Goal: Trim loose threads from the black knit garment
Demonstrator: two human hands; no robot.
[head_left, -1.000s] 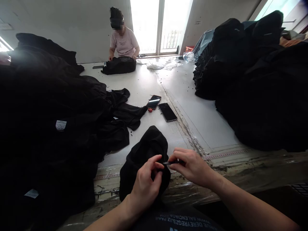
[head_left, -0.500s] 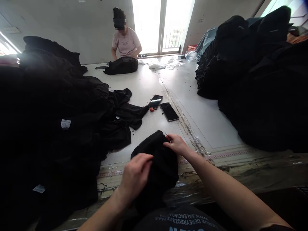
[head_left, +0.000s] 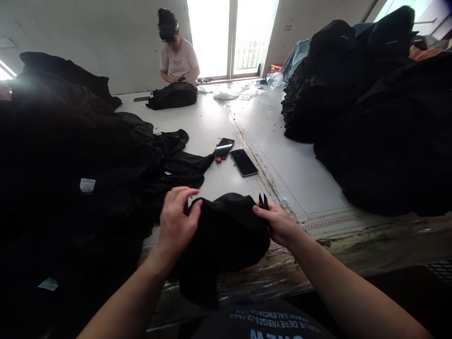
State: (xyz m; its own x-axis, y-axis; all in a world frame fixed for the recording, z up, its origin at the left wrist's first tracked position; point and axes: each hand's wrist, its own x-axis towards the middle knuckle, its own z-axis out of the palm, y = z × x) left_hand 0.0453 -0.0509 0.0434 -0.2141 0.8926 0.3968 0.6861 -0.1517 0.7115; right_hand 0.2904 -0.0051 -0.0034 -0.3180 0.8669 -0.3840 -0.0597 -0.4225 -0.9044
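A black garment point(head_left: 229, 235) is spread between my two hands over the near edge of the table. My left hand point(head_left: 178, 214) has its thumb and curled fingers at the garment's upper left edge, gripping the cloth there. Thread snips point(head_left: 263, 202) are held in my right hand point(head_left: 280, 223), their two dark blades pointing up and apart. The same hand pinches the garment's right edge under its thumb. Most of the snips' handle is hidden in the palm.
Big heaps of black garments lie left point(head_left: 70, 141) and right point(head_left: 370, 117). Two phones point(head_left: 244, 163) and a small red object point(head_left: 218, 160) lie on the table point(head_left: 282, 165). Across it, a co-worker point(head_left: 178, 61) sits behind a black bundle point(head_left: 173, 96). A measuring tape point(head_left: 332, 221) runs along the near edge.
My left hand has moved left and up to the garment's edge. My right hand has shifted slightly right and down, with the snips now pointing up. The garment is spread wider.
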